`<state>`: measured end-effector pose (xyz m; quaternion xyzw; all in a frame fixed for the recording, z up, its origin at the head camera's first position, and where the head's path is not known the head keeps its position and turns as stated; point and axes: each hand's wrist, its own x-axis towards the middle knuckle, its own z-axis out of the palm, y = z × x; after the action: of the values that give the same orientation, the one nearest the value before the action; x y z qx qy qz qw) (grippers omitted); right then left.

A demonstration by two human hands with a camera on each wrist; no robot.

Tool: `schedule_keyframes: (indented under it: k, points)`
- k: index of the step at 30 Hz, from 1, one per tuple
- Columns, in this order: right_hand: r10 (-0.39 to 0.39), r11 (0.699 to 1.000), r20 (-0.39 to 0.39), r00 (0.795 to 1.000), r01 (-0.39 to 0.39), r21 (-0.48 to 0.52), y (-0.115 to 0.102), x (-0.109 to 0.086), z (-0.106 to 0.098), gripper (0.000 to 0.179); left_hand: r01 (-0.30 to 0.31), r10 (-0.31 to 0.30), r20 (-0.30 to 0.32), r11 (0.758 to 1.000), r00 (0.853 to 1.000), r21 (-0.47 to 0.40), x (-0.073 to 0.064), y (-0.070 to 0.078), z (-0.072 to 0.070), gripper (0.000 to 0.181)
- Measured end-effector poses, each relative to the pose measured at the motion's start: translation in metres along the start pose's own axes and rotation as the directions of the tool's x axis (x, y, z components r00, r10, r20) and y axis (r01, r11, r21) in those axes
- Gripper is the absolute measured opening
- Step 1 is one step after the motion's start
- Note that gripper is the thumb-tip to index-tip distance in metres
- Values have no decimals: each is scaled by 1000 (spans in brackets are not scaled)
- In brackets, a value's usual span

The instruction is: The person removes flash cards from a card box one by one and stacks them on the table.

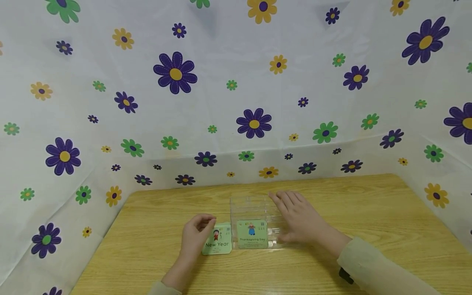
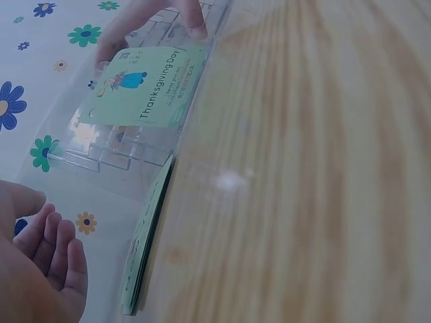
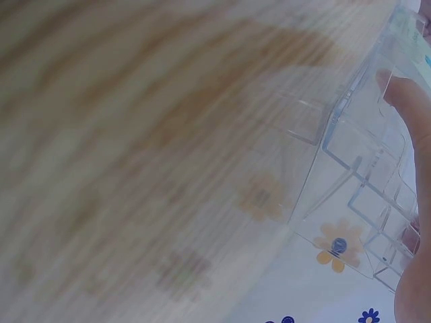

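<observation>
A clear plastic tiered card rack [image 1: 248, 203] stands on the wooden table, with a green "Thanksgiving Day" card [image 1: 252, 241] upright in its front left part. My right hand [image 1: 300, 217] grips the rack's right part, thumb low at the front and fingers over the rear tiers. In the right wrist view, the thumb [image 3: 406, 101] presses against the clear plastic. Left of the rack lies a small stack of green cards [image 1: 217, 249], "New Year" on top. Beside and partly over that stack is my left hand [image 1: 192, 237], its fingers loosely curled with nothing in them.
The wood-grain table [image 1: 155, 229] reaches back to a white flower-print cloth [image 1: 221, 106] that hangs behind and at both sides. A dark object [image 1: 346, 275] shows under the right sleeve [image 1: 368, 262].
</observation>
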<state>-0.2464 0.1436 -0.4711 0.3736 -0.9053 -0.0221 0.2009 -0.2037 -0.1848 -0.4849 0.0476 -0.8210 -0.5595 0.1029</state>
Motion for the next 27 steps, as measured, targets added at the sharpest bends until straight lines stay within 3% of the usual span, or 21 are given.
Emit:
schedule_keyframes:
  k: [13,27]
  points:
    - [3,1000,1,1000,-3,0,-1,0,0,126,-34,36,35,998,999,-44,-3,5,5,12]
    - [-5,1000,-14,1000,5,-11,-1,-1,-1,125,-18,23,59,997,998,-72,-8,13,12,12]
